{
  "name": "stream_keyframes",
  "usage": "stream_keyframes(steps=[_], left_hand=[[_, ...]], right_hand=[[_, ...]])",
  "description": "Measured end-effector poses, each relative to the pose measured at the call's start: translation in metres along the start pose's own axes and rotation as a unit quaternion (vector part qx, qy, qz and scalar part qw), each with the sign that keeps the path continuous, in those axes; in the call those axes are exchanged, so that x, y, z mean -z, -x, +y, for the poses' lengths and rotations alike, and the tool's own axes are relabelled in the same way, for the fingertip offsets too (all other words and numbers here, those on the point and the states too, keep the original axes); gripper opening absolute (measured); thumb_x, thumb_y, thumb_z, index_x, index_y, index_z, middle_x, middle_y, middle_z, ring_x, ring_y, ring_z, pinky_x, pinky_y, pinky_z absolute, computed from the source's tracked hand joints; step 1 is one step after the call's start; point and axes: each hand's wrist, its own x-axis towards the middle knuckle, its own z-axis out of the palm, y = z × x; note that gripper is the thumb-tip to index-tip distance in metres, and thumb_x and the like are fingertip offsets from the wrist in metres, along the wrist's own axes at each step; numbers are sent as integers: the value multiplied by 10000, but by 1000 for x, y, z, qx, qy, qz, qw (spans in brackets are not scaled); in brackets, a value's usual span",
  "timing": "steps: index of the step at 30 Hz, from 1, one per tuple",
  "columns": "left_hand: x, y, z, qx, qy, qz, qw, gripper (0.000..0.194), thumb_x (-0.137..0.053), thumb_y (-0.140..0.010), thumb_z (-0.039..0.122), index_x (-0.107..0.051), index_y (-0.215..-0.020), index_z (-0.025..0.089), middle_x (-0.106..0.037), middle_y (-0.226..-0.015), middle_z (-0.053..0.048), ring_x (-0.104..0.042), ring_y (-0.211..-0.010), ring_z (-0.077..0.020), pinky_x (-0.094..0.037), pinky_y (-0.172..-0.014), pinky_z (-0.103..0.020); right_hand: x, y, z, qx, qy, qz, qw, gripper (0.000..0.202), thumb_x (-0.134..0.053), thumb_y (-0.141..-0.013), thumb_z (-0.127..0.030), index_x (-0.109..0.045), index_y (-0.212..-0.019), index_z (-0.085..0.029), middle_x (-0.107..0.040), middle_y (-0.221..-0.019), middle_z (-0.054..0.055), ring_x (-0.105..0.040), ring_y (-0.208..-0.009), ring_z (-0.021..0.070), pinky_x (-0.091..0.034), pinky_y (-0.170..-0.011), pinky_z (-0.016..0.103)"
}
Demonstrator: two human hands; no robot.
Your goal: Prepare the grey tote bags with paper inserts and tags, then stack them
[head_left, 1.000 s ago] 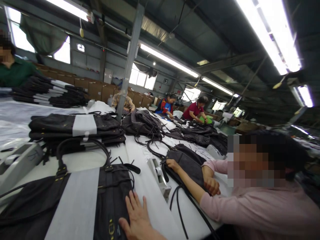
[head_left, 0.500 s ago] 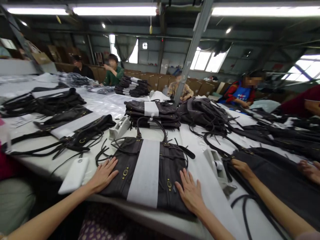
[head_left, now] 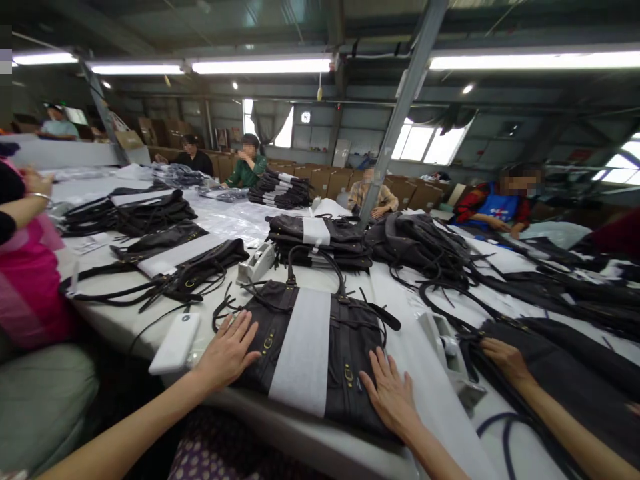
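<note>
Dark bag flat at table edge, one hand pressed on each side

Near: left hand (head_left: 230,350) palm down on the left side of the dark bag (head_left: 353,340), fingers extended, thumb apart, nothing gripped. Right hand (head_left: 393,393) lies over the bag's right edge, fingers long and slightly spread, also gripping nothing. Bag sits on the white table (head_left: 143,327), at the front edge, between the hands.

Handling (judged): soft, floppy body, looks like leather or imitation; moderate to light, not fragile, likely a bit slick. Whether it is stuffed, can't tell. Best hold: both sides with flat palms underneath, or the paired ends of the stiffer arched handle (head_left: 341,283) at the far side. White strip (head_left: 303,353) crosses the middle, smooth, paper or thin foam; likely to slide or crease if grabbed. Small brass-toned buckles (head_left: 349,375) on narrow vertical straps; thin cords and loose strap ends stick out at the top corners.

Just beside, left: white phone (head_left: 175,343), hard, rounded corners. Right: grey tape dispenser (head_left: 450,350), rigid; past it, a co-worker's hand (head_left: 507,363) on another limp dark bag.

Farther: second dispenser (head_left: 256,265), then flat-stacked banded bags (head_left: 320,233), a slumped heap (head_left: 420,243), brown cartons (head_left: 325,181) by the wall.
</note>
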Motion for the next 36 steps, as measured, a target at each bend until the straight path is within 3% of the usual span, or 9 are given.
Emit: stream_keyframes(steps=[5, 9, 23, 30, 34, 36], left_hand=[[-35, 22, 0, 91, 48, -66, 992, 690, -312, -877, 630, -388, -1408, 195, -328, -1478, -178, -232, -1379, -377, -260, -1076, -502], [-41, 25, -2, 118, 88, -97, 984, 705, -285, -869, 657, -340, -1428, 230, -267, -1506, -173, -220, -1384, -371, -290, -1058, -481], [-15, 16, 4, 137, 110, -134, 975, 792, -222, -828, 734, -356, -1420, 226, -293, -1488, -202, -213, -1388, -366, -234, -1091, -509], [18, -8, 8, 93, 81, -102, 987, 752, -308, -836, 703, -500, -1334, 173, -393, -1424, -228, -245, -1372, -385, -147, -1108, -564], [33, -27, 21, 57, 143, -86, 984, 609, -376, -873, 602, -495, -1335, 224, -407, -1436, -162, -294, -1363, -341, -222, -1106, -533], [41, -48, 28, 35, 203, -80, 975, 558, -394, -883, 552, -511, -1320, 225, -451, -1411, -135, -363, -1334, -305, -289, -1094, -484]], right_hand=[[2, 1, -1, -8, -5, -5, 1000, 618, -240, -928, -515, -228, -1468, -214, -141, -1555, 35, -113, -1417, 275, -136, -1103, 575], [3, 1, -2, -7, 7, 5, 1000, 611, -253, -924, -512, -258, -1460, -219, -169, -1549, 32, -139, -1412, 285, -159, -1098, 572], [4, -1, 0, -2, 26, 4, 1000, 602, -237, -915, -488, -252, -1461, -234, -158, -1545, -2, -161, -1411, 282, -201, -1096, 572], [1, 0, 2, -4, 12, 16, 1000, 624, -253, -901, -520, -269, -1457, -237, -170, -1541, -6, -164, -1409, 294, -177, -1103, 585], [0, -1, 4, -8, -8, 6, 1000, 628, -271, -895, -534, -273, -1455, -249, -165, -1542, -10, -151, -1412, 294, -162, -1110, 581], [2, 0, 4, -12, -20, -1, 1000, 632, -278, -895, -539, -268, -1457, -250, -159, -1542, -8, -142, -1414, 296, -147, -1114, 582]])
